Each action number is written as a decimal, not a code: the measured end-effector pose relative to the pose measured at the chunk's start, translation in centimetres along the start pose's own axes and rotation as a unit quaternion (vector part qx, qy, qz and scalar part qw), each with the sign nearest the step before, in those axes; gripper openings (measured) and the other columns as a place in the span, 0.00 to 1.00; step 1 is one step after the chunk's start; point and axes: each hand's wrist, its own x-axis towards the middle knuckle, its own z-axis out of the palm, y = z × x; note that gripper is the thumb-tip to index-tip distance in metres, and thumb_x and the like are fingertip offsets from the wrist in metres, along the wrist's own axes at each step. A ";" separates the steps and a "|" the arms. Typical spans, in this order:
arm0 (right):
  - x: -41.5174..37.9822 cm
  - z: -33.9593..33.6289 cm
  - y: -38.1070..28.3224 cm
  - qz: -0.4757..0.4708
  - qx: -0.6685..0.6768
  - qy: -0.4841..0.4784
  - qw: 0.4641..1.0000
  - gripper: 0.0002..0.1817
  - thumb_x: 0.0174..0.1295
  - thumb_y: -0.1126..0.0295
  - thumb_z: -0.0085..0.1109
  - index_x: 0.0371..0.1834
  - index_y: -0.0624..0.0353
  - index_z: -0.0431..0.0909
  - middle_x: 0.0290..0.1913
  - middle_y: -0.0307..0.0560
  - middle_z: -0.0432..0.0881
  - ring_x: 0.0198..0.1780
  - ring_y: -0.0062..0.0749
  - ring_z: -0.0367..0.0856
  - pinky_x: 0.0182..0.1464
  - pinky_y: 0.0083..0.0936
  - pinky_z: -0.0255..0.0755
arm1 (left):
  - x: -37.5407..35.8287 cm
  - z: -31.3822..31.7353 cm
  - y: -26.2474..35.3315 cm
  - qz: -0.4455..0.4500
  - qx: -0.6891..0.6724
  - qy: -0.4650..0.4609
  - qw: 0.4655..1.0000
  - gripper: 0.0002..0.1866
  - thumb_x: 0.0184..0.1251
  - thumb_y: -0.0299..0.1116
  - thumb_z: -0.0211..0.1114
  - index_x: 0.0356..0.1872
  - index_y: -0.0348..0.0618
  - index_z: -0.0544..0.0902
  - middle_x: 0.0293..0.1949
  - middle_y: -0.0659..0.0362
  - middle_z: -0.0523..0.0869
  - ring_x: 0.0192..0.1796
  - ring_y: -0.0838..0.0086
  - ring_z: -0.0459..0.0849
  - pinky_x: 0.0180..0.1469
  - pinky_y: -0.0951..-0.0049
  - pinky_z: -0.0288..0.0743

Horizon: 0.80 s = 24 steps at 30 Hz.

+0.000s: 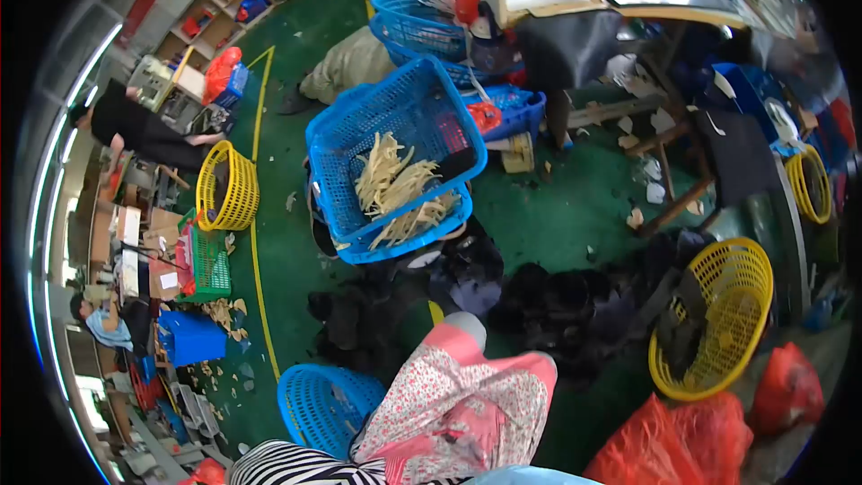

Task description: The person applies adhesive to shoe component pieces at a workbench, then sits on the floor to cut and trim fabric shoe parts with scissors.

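Note:
Neither of my hands shows in the head view. A black-and-white striped sleeve or garment (283, 464) is at the bottom edge, beside the floral apron (449, 386) with pink edging over my lap. In front of my knees stands a blue rectangular basket (337, 148), tilted, with a bundle of pale cream strips (395, 180) inside. More strips lie in a second blue basket (359, 247) under it. Dark flat pieces (575, 310) are heaped on the floor before me. A round blue basket (310, 404) leans close to my left side.
At right are a yellow basket (741, 332) with dark pieces and red plastic bags (669, 440). A wooden stool (669, 207) stands by a worktable (628, 0). At left are another yellow basket (235, 193) and two people, one in black (148, 130), one in light blue (109, 328).

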 end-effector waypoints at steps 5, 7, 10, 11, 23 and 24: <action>-22.1 -5.5 1.6 0.094 0.082 -0.035 0.992 0.27 0.53 0.66 0.67 0.47 0.63 0.59 0.43 0.44 0.66 0.44 0.27 0.64 0.45 0.26 0.60 | -15.4 -3.0 1.7 -0.028 -0.044 -0.045 0.998 0.13 0.62 0.40 0.54 0.38 0.45 0.82 0.32 0.52 0.84 0.33 0.59 0.82 0.36 0.64 0.75; -30.5 -5.9 1.0 0.128 0.132 -0.046 0.982 0.29 0.53 0.66 0.67 0.50 0.63 0.58 0.45 0.45 0.66 0.46 0.28 0.64 0.47 0.27 0.60 | -21.2 -4.7 1.8 -0.041 -0.043 -0.066 0.996 0.12 0.62 0.39 0.54 0.38 0.45 0.81 0.31 0.53 0.83 0.33 0.60 0.82 0.36 0.64 0.75; -40.1 -5.5 -0.3 0.160 0.208 -0.061 0.963 0.33 0.53 0.66 0.67 0.54 0.63 0.56 0.49 0.47 0.65 0.50 0.29 0.64 0.51 0.27 0.60 | -27.8 -7.1 1.8 -0.050 -0.031 -0.090 0.994 0.12 0.62 0.39 0.54 0.38 0.45 0.81 0.31 0.53 0.83 0.32 0.61 0.81 0.36 0.65 0.75; -42.4 -5.1 -0.8 0.164 0.234 -0.067 0.956 0.34 0.52 0.66 0.67 0.56 0.63 0.56 0.51 0.47 0.65 0.51 0.29 0.65 0.52 0.27 0.60 | -29.5 -7.7 1.7 -0.053 -0.030 -0.093 0.994 0.12 0.62 0.39 0.53 0.38 0.45 0.81 0.31 0.53 0.83 0.32 0.61 0.81 0.36 0.65 0.74; -59.2 5.3 6.3 0.070 0.279 -0.082 0.954 0.43 0.54 0.65 0.66 0.70 0.63 0.51 0.64 0.52 0.66 0.63 0.35 0.66 0.65 0.29 0.59 | -39.8 -15.4 -1.4 -0.057 -0.008 -0.137 0.989 0.10 0.64 0.36 0.52 0.37 0.44 0.79 0.30 0.55 0.81 0.31 0.65 0.79 0.35 0.68 0.73; -60.7 5.4 5.9 0.055 0.261 -0.075 0.961 0.43 0.54 0.65 0.65 0.70 0.62 0.51 0.65 0.52 0.65 0.65 0.35 0.64 0.66 0.28 0.57 | -40.2 -15.9 -1.8 -0.059 -0.005 -0.142 0.988 0.10 0.64 0.36 0.52 0.37 0.44 0.79 0.30 0.55 0.81 0.31 0.65 0.79 0.35 0.69 0.73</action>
